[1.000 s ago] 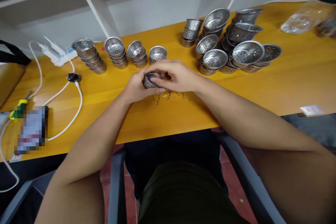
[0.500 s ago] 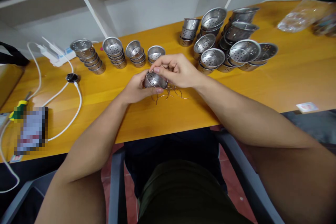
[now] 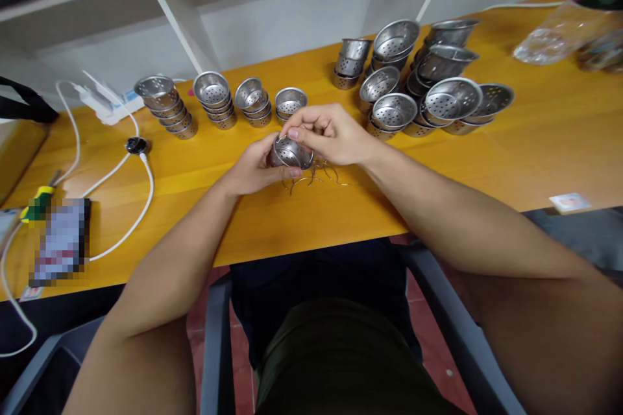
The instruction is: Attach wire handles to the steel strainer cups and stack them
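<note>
Screwdriver with a green-and-yellow handle point(image 3: 36, 206) lies at your far left, near a black-and-white cable joint point(image 3: 137, 146). Farther right, stacks of silver, perforated, round metal cups point(image 3: 168, 107) stand along the back of the yellow-brown wooden table point(image 3: 253, 227).

Your left hand point(image 3: 254, 167) is clamped round a small silver metal cup point(image 3: 292, 152), its thumb along the near side and the other fingers mostly hidden. That cup sits in front of you, over the table, tilted so that you look onto its rounded, dull-shining metal. Small dark holes dot the surface, a thin curved line crosses it, and a brighter edge runs round its right side.

Your right hand point(image 3: 331, 135) has thumb and forefinger together at the cup's upper left edge; what they pinch is too small to tell. Thin, curved, copper-coloured wires point(image 3: 302, 179) lie on the table just beside the cup. Beyond your right hand stand wider silver perforated cups point(image 3: 453, 100), then a clear plastic bottle point(image 3: 552, 42).
</note>
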Tool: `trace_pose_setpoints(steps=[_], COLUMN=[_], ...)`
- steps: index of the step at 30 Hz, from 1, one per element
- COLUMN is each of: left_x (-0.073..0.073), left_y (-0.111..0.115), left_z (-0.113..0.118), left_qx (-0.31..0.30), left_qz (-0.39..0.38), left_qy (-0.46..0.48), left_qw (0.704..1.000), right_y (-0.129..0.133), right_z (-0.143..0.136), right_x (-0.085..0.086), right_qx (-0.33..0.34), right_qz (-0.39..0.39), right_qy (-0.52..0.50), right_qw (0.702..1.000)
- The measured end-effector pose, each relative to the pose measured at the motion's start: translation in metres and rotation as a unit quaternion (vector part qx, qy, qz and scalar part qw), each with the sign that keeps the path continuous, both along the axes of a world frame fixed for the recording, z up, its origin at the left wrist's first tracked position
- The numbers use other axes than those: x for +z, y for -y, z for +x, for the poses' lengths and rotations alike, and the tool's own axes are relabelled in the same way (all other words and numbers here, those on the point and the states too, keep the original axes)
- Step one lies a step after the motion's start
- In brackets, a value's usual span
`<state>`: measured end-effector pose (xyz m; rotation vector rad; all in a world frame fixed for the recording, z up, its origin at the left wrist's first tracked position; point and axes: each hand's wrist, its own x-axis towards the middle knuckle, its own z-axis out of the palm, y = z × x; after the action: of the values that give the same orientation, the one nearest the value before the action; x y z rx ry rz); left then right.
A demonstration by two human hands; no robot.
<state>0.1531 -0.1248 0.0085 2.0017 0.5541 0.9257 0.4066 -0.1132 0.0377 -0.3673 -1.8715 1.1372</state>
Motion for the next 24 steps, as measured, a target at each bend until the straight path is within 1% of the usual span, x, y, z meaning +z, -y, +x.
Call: trace_pose_setpoints(steps=[2,5,7,8,10,12,13,14,15,17,18,19,20,21,23,24], left_x=[0.0,0.001,0.0,-0.001,-0.007,-0.017,-0.024,-0.03,-0.036,-0.047,-0.052,-0.055,-0.058,-0.059,-0.059,-0.059], left_y=[0.0,0.001,0.0,-0.001,-0.007,-0.016,-0.023,-0.03,-0.038,-0.052,-0.057,-0.061,-0.063,-0.063,-0.06,-0.057], left_z=[0.0,0.0,-0.001,-0.002,-0.005,-0.01,-0.013,-0.016,-0.02,-0.027,-0.03,-0.032,-0.033,-0.033,-0.029,-0.026], left_qx=[-0.002,-0.001,0.003,0.01,0.04,0.094,0.129,0.165,0.201,0.256,0.267,0.267,0.259,0.246,0.219,0.208], left_qz=[-0.004,-0.013,-0.016,-0.015,-0.004,0.017,0.033,0.052,0.076,0.123,0.136,0.139,0.132,0.116,0.078,0.061], left_qy=[0.002,-0.002,-0.002,0.0,0.004,0.004,0.005,0.01,0.018,0.028,0.027,0.025,0.024,0.028,0.046,0.056], left_qw=[1.0,1.0,1.0,1.0,0.999,0.995,0.991,0.985,0.977,0.958,0.954,0.953,0.957,0.962,0.971,0.975], right_y=[0.0,0.0,-0.003,-0.007,-0.017,-0.03,-0.036,-0.041,-0.044,-0.044,-0.042,-0.038,-0.034,-0.031,-0.023,-0.02], right_z=[0.004,0.011,0.013,0.013,0.012,0.013,0.015,0.019,0.024,0.033,0.038,0.041,0.042,0.043,0.041,0.038], right_x=[0.001,0.001,-0.001,-0.004,-0.012,-0.021,-0.024,-0.027,-0.028,-0.028,-0.026,-0.023,-0.019,-0.016,-0.009,-0.006], right_qx=[0.0,0.005,-0.014,-0.037,-0.108,-0.177,-0.197,-0.201,-0.189,-0.135,-0.112,-0.102,-0.11,-0.131,-0.181,-0.189], right_qz=[0.0,-0.025,-0.039,-0.043,-0.042,-0.031,-0.021,-0.012,-0.002,0.031,0.056,0.084,0.113,0.141,0.177,0.187], right_qy=[-0.001,0.017,0.021,0.012,-0.031,-0.071,-0.071,-0.05,-0.006,0.126,0.191,0.241,0.27,0.277,0.243,0.218], right_qw=[1.0,1.0,0.999,0.998,0.993,0.981,0.978,0.978,0.982,0.982,0.974,0.961,0.95,0.941,0.936,0.939])
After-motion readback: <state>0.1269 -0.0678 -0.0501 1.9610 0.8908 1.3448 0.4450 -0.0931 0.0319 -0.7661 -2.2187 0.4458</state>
